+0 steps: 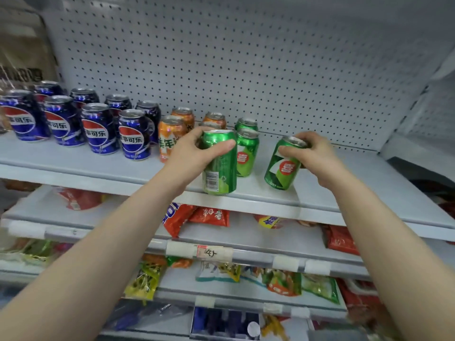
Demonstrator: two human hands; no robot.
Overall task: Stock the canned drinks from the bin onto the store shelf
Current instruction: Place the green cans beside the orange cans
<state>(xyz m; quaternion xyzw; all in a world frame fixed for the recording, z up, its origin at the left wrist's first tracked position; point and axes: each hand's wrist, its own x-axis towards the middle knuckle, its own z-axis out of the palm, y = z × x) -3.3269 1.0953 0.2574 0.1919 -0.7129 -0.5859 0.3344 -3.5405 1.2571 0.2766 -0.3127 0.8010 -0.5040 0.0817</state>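
Note:
My left hand grips the upper part of a green can that stands near the front edge of the top shelf. My right hand holds a second green can by its top, tilted, its base on the shelf to the right. Two more green cans stand just behind them. Several orange cans and several blue cola cans fill the shelf to the left. The bin is out of view.
A white pegboard backs the shelf. Bare shelf surface lies to the right of the tilted can. Lower shelves carry snack packets in red, green and yellow, with price labels on the rails.

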